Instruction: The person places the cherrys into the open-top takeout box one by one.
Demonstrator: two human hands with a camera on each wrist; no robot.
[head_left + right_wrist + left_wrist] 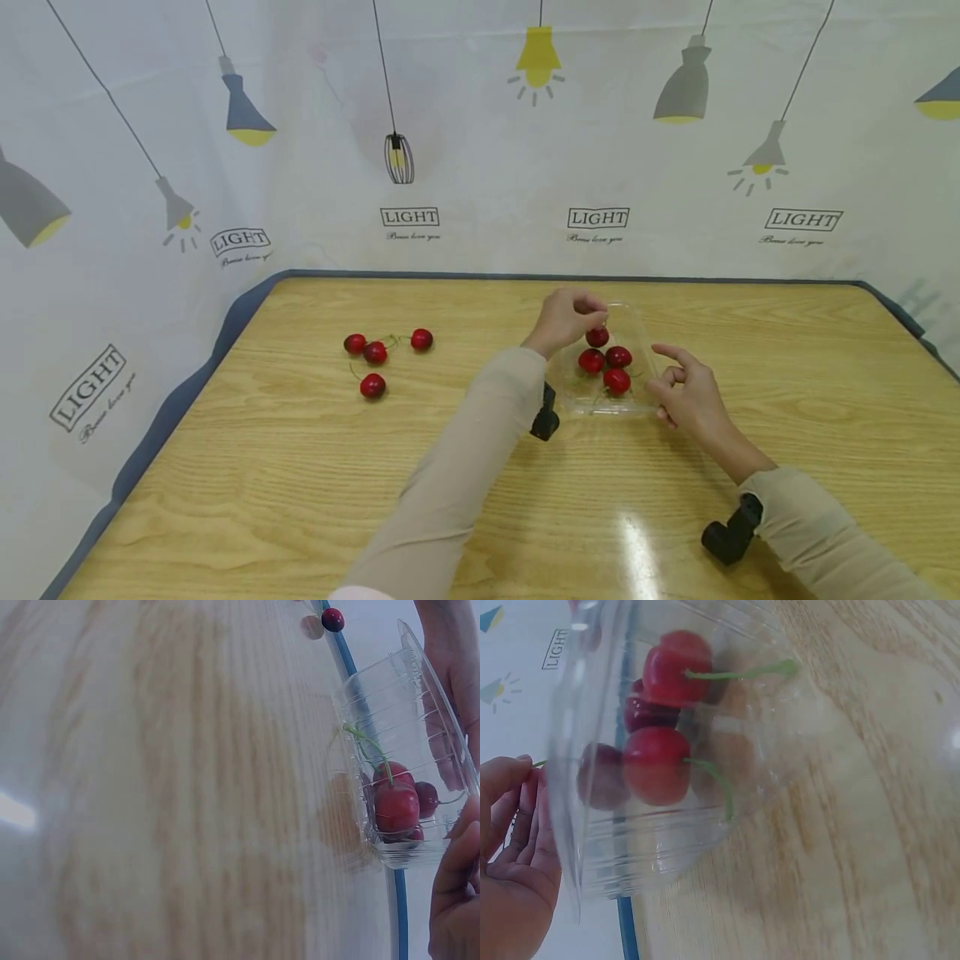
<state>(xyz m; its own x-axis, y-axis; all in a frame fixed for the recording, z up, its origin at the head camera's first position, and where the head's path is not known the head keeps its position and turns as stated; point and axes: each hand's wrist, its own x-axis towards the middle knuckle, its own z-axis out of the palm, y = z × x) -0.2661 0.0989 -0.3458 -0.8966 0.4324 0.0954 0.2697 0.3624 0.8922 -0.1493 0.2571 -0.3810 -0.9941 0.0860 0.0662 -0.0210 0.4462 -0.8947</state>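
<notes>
A cherry is pinched by the left hand right under its fingertips, over the clear tray; the right hand, fingers loosely open, is rested on the tray's near-right edge

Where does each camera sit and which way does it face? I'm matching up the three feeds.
Head: worn high, looks forward and down at the wooden table, loose cherries, clear box; both sleeves, left hand and right hand show.
Left wrist: low beside the box, looks through its wall; a hand at the left edge.
Right wrist: low, looks across the table; fingers at the right edge.
All three views share the box of cherries.
</notes>
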